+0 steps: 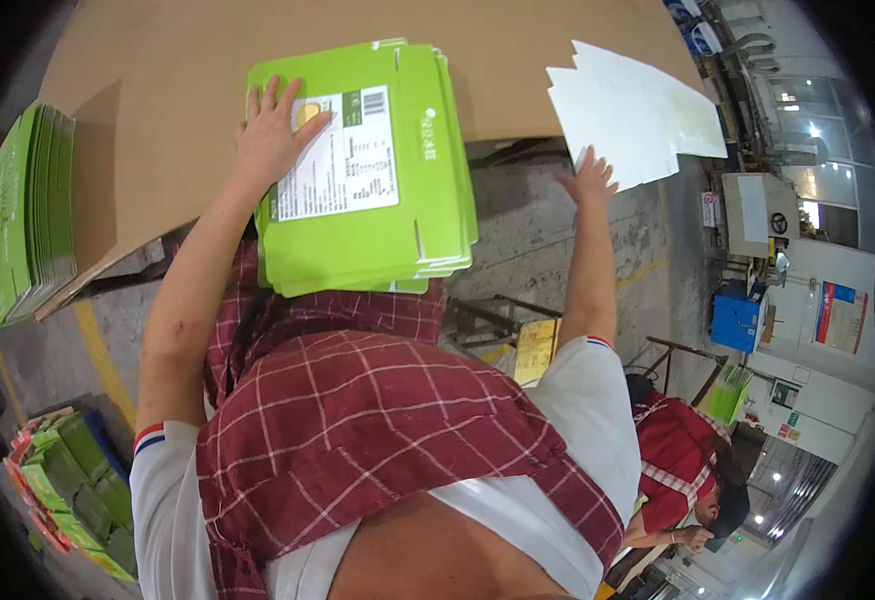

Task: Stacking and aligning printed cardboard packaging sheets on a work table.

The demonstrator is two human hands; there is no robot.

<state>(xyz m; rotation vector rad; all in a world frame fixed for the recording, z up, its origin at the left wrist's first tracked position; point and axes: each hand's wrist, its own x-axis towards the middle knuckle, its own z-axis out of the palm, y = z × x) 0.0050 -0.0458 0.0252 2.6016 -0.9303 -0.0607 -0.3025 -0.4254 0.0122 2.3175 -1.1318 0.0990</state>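
A stack of flat green printed cartons (pixel 433 215) lies in front of me, its near part reaching past the table edge over my lap. My left hand (pixel 276 135) rests on the top carton with fingers spread, beside its white label panel. To the right, a white flat carton sheet (pixel 628 110), blank side up with a stepped edge, sticks out past the table's right side. My right hand (pixel 590 182) is at the near edge of that sheet, fingers apart; whether they touch it I cannot tell.
A brown board tabletop (pixel 508 60) spans the far side. More green cartons (pixel 33 210) stand in a row at its left end. On the floor at lower left sits a pile of green cartons (pixel 78 480). A co-worker (pixel 683 450) in red and a blue box (pixel 736 318) are at right.
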